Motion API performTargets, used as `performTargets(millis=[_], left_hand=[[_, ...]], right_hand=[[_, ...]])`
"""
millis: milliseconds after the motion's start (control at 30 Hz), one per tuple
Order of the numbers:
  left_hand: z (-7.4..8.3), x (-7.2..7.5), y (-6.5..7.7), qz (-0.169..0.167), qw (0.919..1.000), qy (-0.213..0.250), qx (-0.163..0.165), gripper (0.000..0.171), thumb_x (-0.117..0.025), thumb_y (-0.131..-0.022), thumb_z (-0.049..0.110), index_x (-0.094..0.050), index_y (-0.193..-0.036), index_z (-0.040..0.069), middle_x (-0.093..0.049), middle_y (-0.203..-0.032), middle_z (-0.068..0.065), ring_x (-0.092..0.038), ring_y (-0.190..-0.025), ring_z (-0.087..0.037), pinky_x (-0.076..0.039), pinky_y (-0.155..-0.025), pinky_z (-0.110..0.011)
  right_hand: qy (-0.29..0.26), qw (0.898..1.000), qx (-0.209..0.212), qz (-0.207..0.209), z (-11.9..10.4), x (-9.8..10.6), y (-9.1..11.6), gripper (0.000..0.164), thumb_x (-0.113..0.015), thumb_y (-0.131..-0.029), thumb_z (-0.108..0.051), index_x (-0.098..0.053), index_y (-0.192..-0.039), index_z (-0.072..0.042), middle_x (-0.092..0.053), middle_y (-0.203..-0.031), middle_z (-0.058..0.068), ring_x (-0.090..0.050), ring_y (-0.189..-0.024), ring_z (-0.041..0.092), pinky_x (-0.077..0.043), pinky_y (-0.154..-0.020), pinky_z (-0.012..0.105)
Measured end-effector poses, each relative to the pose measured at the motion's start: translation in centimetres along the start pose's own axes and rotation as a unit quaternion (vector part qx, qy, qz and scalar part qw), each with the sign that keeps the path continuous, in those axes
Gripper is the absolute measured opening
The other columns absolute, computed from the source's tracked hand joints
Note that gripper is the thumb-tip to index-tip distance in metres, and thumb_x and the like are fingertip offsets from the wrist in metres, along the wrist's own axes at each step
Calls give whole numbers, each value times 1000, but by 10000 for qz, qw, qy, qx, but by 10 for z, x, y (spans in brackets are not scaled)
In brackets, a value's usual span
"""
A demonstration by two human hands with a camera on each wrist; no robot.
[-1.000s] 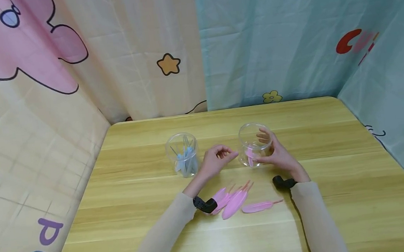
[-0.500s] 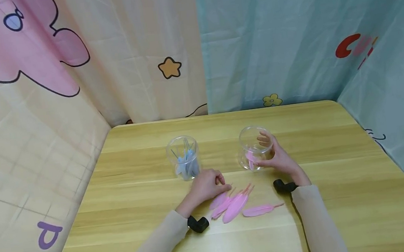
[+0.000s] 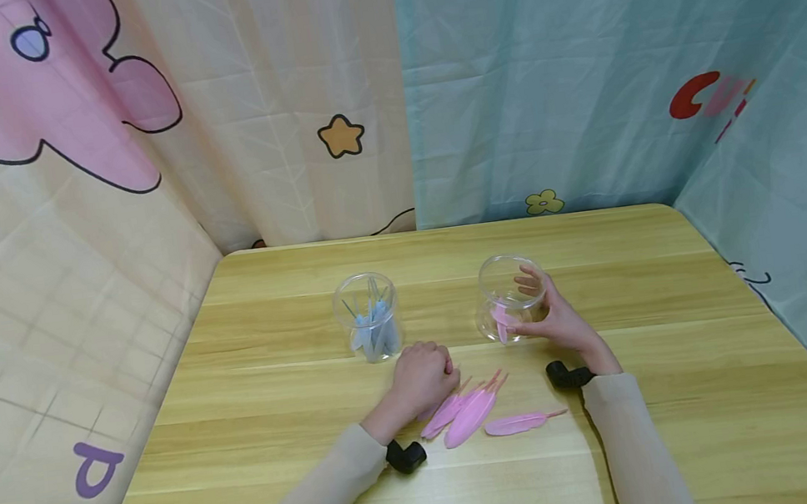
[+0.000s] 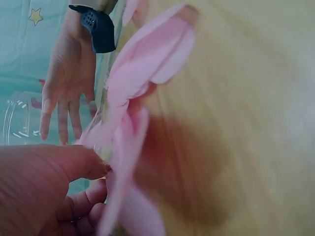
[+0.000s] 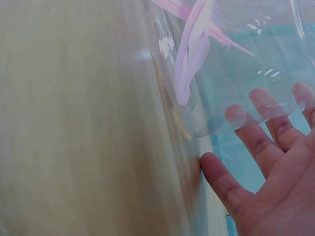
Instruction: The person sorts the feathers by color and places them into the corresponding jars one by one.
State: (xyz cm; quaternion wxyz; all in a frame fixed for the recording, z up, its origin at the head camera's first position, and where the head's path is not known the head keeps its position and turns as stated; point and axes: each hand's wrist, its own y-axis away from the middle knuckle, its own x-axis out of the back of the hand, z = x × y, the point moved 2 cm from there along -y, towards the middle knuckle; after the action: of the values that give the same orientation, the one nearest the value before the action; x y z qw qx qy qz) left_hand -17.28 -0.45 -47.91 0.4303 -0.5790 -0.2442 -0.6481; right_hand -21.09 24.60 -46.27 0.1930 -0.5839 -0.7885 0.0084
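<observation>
In the left wrist view the thumb and curled fingers of my left hand point(image 3: 422, 377) pinch a pink feather point(image 4: 123, 162), which looks blurred. Other pink feathers point(image 3: 472, 413) lie overlapping on the table beside that hand. The head view hides my left fingertips behind the hand. My right hand point(image 3: 561, 318) is spread around the right side of a clear jar point(image 3: 513, 299), its nearly straight fingers resting along the wall. Inside this jar stands a pink feather point(image 5: 192, 59), with part of another pink one crossing behind it.
Left of the right-hand jar stands a second clear jar point(image 3: 366, 317) with several blue feathers point(image 3: 374, 331), quills up. A single pink feather point(image 3: 519, 424) lies apart at the pile's right. Curtains point(image 3: 278, 91) surround the wooden table point(image 3: 686, 335).
My left hand has come back from beside the right jar to the pink feathers, and its fingers have curled in at the pile's left. The right hand stays at its jar.
</observation>
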Motion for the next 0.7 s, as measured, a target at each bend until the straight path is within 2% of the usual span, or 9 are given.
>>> performTargets(millis=[100, 200, 367, 467, 500, 567, 633, 700], left_hand=[[1, -3, 0, 241, 9997, -42, -88, 19, -67, -80, 25, -58, -64, 21, -53, -67, 7, -52, -66, -14, -41, -60, -28], [0, -4, 0, 262, 9996, 52, -71, 17, -67, -79, 25, -59, -64, 21, -54, -68, 7, -52, -67, -14, -41, -60, -27], [-5, -4, -1, -37, 9987, 494, 78, 13, -64, -80, 24, -63, -67, 21, -55, -70, 9, -53, -67, -11, -44, -60, -25], [-10, -1, -3, -351, 9913, 1236, 273, 13, -62, -83, 22, -64, -70, 19, -55, -67, 10, -52, -62, -7, -43, -57, -23], [-12, 0, -4, -473, 9858, 1572, 366, 13, -62, -85, 22, -64, -72, 18, -54, -66, 10, -50, -61, -6, -42, -57, -23], [-16, 2, -7, -658, 9691, 2317, 528, 14, -60, -89, 22, -64, -77, 15, -54, -66, 9, -48, -58, -6, -41, -56, -22], [-17, 6, -12, -744, 9488, 3006, 631, 17, -59, -92, 23, -64, -81, 11, -54, -67, 8, -47, -58, -6, -40, -57, -22], [-17, 11, -20, -724, 9239, 3699, 663, 20, -58, -95, 23, -65, -88, 5, -55, -71, 5, -47, -62, -7, -40, -59, -22]], right_hand=[[-73, 10000, -21, -12, 1, 0, 1, 95, -75, -74, 10, -15, -147, -2, -25, -143, 34, -23, -131, 50, -15, -103, 63], [-40, 10000, -43, -2, 1, 0, 1, 95, -75, -74, 10, -15, -147, -2, -25, -143, 34, -23, -131, 49, -15, -103, 64], [-17, 10000, -70, 5, -1, -1, 1, 95, -74, -74, 11, -15, -147, -3, -25, -143, 34, -22, -131, 49, -15, -103, 64], [-42, 10000, -84, 5, -2, -1, 1, 95, -75, -73, 11, -15, -147, -2, -24, -143, 34, -22, -131, 50, -14, -103, 64], [-59, 9999, -95, 5, -2, -1, 0, 95, -75, -73, 11, -15, -146, -3, -24, -143, 34, -22, -131, 50, -14, -103, 64], [-92, 9999, -91, 0, -1, 0, 0, 96, -75, -73, 11, -15, -146, -2, -24, -143, 34, -22, -131, 50, -14, -103, 65], [-135, 9999, -62, -2, 0, 0, -1, 96, -76, -72, 12, -15, -146, -1, -24, -143, 34, -22, -131, 50, -14, -103, 64], [-142, 9999, -42, 3, 1, 1, -1, 97, -76, -71, 11, -15, -146, -1, -24, -143, 34, -23, -131, 50, -15, -103, 64]])
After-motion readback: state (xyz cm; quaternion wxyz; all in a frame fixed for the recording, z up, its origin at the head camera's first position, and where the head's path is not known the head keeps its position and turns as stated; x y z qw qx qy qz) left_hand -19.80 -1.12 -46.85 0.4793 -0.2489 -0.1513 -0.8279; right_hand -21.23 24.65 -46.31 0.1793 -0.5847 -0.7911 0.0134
